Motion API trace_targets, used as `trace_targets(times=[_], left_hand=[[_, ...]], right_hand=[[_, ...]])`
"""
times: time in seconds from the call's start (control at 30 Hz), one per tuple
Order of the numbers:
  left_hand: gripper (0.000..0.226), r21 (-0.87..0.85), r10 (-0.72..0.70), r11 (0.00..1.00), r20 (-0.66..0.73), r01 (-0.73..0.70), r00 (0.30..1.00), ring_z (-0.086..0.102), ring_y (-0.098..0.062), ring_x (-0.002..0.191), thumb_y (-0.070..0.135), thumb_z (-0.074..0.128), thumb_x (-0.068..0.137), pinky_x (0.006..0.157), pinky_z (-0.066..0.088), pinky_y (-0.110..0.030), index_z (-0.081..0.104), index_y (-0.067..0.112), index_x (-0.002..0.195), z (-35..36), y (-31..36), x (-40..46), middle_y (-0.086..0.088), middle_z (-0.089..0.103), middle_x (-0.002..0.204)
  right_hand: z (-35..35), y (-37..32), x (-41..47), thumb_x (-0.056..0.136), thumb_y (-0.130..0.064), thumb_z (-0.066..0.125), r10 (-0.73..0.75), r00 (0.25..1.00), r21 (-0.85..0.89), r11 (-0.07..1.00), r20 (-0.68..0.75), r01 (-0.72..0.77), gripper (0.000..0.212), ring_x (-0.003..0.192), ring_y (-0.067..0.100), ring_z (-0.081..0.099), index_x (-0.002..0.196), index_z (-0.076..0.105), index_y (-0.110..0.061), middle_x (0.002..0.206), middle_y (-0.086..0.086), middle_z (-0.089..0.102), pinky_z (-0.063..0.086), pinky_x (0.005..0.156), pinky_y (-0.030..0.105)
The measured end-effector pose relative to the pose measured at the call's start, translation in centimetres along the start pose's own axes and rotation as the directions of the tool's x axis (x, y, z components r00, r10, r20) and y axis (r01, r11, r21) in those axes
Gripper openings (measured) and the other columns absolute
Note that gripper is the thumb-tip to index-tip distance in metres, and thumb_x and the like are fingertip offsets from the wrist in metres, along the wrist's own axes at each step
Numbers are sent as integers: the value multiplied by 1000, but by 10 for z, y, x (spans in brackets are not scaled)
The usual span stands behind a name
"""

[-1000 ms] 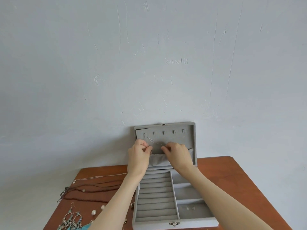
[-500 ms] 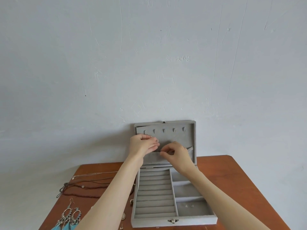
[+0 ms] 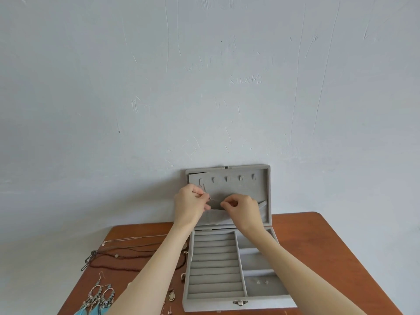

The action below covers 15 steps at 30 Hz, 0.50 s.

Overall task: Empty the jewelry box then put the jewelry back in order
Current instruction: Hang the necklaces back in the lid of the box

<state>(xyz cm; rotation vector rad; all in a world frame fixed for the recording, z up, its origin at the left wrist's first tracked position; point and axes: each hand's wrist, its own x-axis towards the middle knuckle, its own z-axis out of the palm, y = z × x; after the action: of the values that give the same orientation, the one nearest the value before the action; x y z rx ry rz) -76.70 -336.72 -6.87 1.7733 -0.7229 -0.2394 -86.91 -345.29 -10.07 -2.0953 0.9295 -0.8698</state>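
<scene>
Grey felt box point(image 3: 229, 264) open on counter point(image 3: 336, 251), lid upright; left hand point(image 3: 189, 206) and right hand point(image 3: 243, 209) each pinch a thin chain point(image 3: 210, 197) strung between them across lid panel; leftmost hook point(image 3: 201, 180) just above left grip, nearer it.

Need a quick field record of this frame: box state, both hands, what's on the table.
box: grey jewelry box open, lid upright by the wall
lid hooks: five, nothing clearly hanging
left hand: pinches a thin chain in front of the lid
right hand: pinches the same chain near the lid pocket
ring rolls: no rings seen
right compartments: small studs in the nearest one
table: necklaces, dangly earrings, oval pendant left of the box
</scene>
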Motion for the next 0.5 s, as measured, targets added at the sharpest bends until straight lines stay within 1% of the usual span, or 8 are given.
trace_targets(times=[0.1, 0.17, 0.23, 0.27, 0.33, 0.37, 0.4, 0.5], left_hand=[[15, 139, 64, 988, 4, -64, 998, 61, -10, 46, 8, 64, 82, 45, 43, -9, 55, 17, 73, -1, -4, -2, -7, 68, 76], [18, 201, 98, 975, 16, -99, 995, 58, -14, 45, 11, 64, 83, 51, 48, -16, 54, 18, 70, -3, -6, -4, -7, 69, 75], [17, 286, 141, 948, 23, -142, 990, 59, -19, 53, 15, 65, 83, 62, 50, -26, 56, 17, 69, -4, -9, -4, -6, 69, 72], [15, 319, 163, 933, 30, -164, 986, 59, -19, 57, 18, 65, 84, 64, 50, -29, 58, 16, 71, -5, -11, -4, -4, 68, 70], [12, 372, 218, 900, 70, -228, 973, 58, -16, 58, 22, 64, 86, 64, 49, -28, 63, 14, 77, -9, -14, -6, 0, 66, 67], [12, 406, 255, 871, 110, -278, 961, 59, -14, 60, 23, 62, 87, 65, 48, -27, 67, 13, 82, -12, -15, -8, 2, 66, 68], [14, 445, 289, 832, 162, -331, 944, 61, -13, 65, 23, 60, 88, 67, 48, -26, 70, 13, 87, -14, -16, -10, 2, 68, 72], [22, 573, 348, 671, 318, -471, 882, 61, -17, 92, 17, 50, 93, 78, 48, -27, 71, 14, 97, -19, -17, -11, -1, 70, 95]], right_hand=[[4, 1, 2, 87, -24, 59, -1, 999, -79, 997, 37, 4, 16, 87, 18, 63, 92, 72, -16, 90, 2, 71, 53, 79, 33], [3, 1, 2, 88, -23, 58, -7, 999, -68, 998, 36, 9, 17, 89, 18, 63, 93, 71, -14, 92, 2, 71, 52, 80, 31], [1, 2, 0, 88, -22, 57, -38, 998, -70, 997, 46, 41, 17, 90, 18, 63, 94, 70, -13, 93, 2, 71, 50, 79, 29], [0, 3, -1, 88, -22, 57, -64, 996, -81, 994, 63, 69, 17, 89, 17, 62, 94, 70, -13, 93, 2, 71, 49, 79, 27], [-4, 4, -4, 88, -20, 57, -115, 988, -111, 986, 107, 127, 16, 89, 16, 62, 94, 70, -13, 93, 1, 70, 48, 79, 26], [-5, 5, -5, 88, -19, 57, -137, 982, -128, 980, 127, 154, 16, 89, 16, 61, 94, 70, -12, 94, 1, 69, 49, 79, 27], [-6, 6, -5, 88, -17, 56, -158, 977, -149, 973, 140, 178, 16, 90, 18, 61, 93, 70, -12, 95, 2, 68, 49, 80, 29], [-7, 1, -3, 89, -16, 51, -182, 972, -271, 938, 146, 216, 19, 94, 23, 58, 95, 69, -13, 100, 3, 65, 47, 79, 33]])
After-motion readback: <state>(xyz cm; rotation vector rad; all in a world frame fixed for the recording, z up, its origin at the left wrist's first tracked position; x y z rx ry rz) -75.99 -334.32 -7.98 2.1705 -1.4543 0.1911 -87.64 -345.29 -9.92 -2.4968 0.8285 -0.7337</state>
